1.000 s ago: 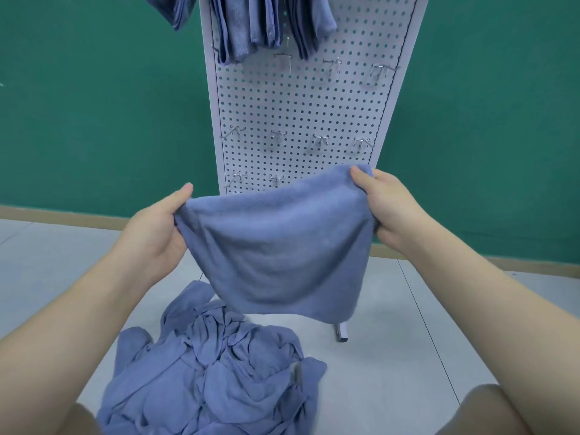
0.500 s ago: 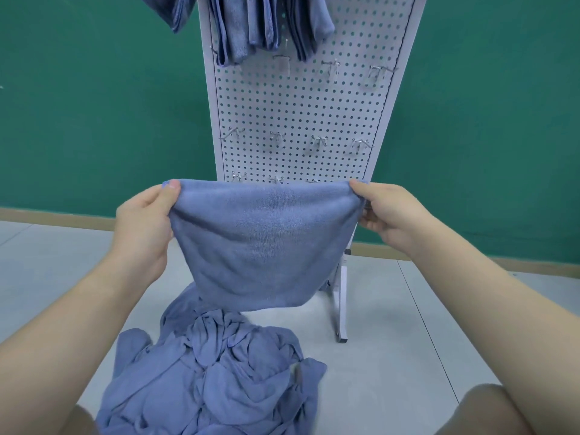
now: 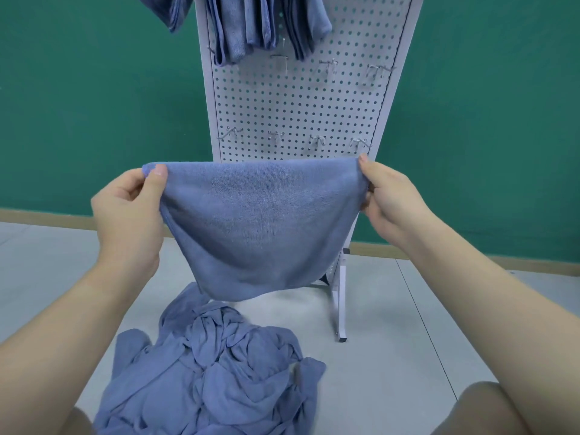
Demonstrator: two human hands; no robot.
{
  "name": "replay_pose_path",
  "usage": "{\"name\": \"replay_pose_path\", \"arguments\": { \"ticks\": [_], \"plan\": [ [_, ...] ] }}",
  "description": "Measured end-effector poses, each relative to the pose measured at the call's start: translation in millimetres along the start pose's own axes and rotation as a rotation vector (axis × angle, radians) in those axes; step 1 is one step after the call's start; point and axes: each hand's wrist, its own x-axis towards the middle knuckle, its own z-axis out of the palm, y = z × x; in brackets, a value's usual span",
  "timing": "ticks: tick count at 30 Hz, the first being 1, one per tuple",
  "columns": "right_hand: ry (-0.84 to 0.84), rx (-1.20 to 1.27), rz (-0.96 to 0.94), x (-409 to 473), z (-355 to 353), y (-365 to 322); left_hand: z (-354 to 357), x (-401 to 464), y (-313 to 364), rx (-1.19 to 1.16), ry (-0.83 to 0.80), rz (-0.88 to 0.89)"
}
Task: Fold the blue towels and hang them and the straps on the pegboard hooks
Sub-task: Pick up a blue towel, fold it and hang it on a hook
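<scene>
Fingers of the left hand [image 3: 128, 211] and right hand [image 3: 387, 199] each pinch a top corner of the towel [image 3: 260, 227], which hangs doubled in the air between them, above the pile [image 3: 213, 372] of loose towels on the floor [image 3: 392, 324]. Both grips look shallow, thumb against fingertips at the very edge, so bringing the corners together for another fold could let one slip, and the towel would open or drop onto the pile. Farther off, the pegboard [image 3: 298, 108] already carries folded towels [image 3: 244, 26] up top, so a bulky or uneven fold may slide off a bare hook [image 3: 318, 140].
</scene>
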Motion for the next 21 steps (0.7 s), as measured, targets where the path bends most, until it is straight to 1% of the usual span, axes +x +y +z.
{"name": "replay_pose_path", "arguments": {
  "ticks": [5,8,10,13,15,21],
  "plan": [
    [-0.04,-0.056,0.036,5.3,0.2,10.9,2.3,-0.8,-2.9,0.109,-0.019,0.01],
    [0.021,-0.18,0.108,8.3,-1.1,26.3,1.2,1.7,-16.6,0.187,-0.021,-0.073],
    [0.075,-0.214,0.149,10.1,-3.1,33.1,0.6,3.1,-23.9,0.204,0.003,-0.139],
    [0.142,-0.154,0.177,13.8,-4.3,35.3,1.0,4.7,-28.1,0.196,0.027,-0.19],
    [0.181,-0.1,0.204,15.7,-2.4,33.8,2.0,4.8,-29.0,0.198,0.025,-0.189],
    [0.139,0.034,0.23,10.2,0.4,25.4,0.8,6.4,-27.7,0.175,0.023,-0.186]
  ]
}}
